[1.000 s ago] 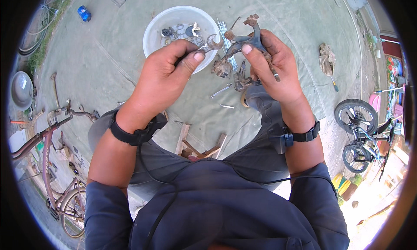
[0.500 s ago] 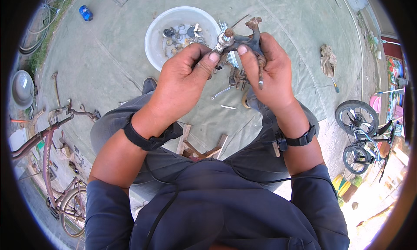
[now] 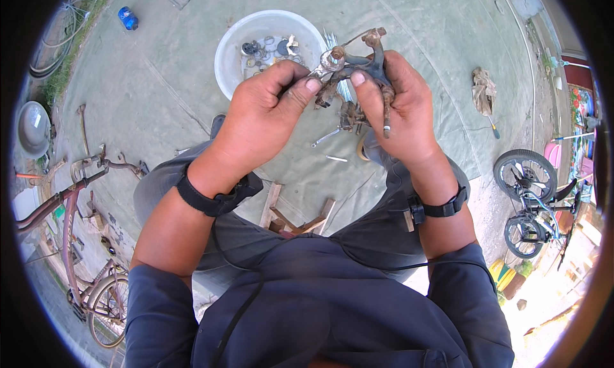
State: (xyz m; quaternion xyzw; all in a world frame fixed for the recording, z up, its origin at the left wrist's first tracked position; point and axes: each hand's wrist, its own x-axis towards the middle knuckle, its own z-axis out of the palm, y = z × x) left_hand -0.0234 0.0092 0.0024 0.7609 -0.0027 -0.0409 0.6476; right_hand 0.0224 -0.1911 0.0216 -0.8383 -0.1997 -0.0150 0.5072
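My right hand (image 3: 404, 109) is closed round a rusty bicycle brake caliper (image 3: 378, 64), its thumb pressing on the near side. My left hand (image 3: 268, 106) pinches a silver wrench (image 3: 325, 66) between thumb and fingers. The wrench's round head sits against a rusty bolt at the caliper's left side; how far it fits over the bolt I cannot tell. Most of the wrench's handle is hidden in my left hand. Below, on the green sheet, lie another rusty brake part (image 3: 350, 117) and a small silver spanner (image 3: 326, 138).
A white basin (image 3: 224, 64) with small metal parts stands beyond my hands, next to a bundle of spokes (image 3: 331, 40). An old bicycle frame (image 3: 69, 234) lies at left. A small bicycle (image 3: 527, 198) stands at right, near a brush (image 3: 494, 126) and crumpled cloth (image 3: 483, 90).
My left hand and the wrench have swung slightly to the left, the handle lying flatter. The caliper has tilted a little in my right hand, which stays closed on it.
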